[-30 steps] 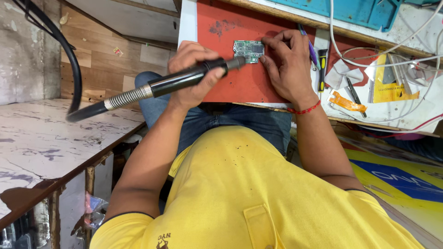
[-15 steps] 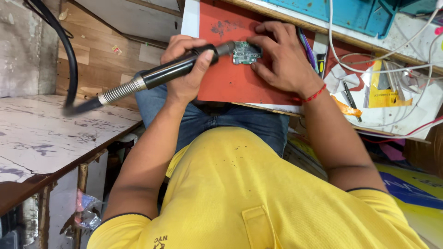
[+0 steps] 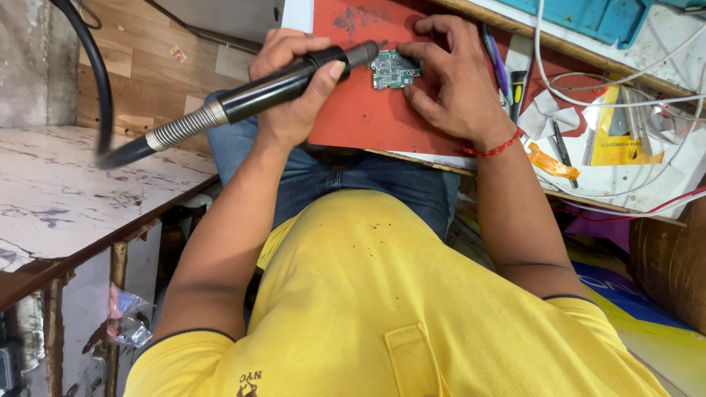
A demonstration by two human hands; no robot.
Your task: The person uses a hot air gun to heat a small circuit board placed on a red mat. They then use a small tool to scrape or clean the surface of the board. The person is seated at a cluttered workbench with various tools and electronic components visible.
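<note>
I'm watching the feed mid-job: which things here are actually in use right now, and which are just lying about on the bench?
In use:
left hand gripping the black hot-air wand
right hand steadying the small green circuit board
red work mat under the board

Lying about:
white cables
yellow packet
orange tape scrap
purple-handled tool

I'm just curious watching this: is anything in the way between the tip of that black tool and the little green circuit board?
Nothing visible. The black tool in the left hand points at the circuit board; the right hand steadies the board's other side.
</note>
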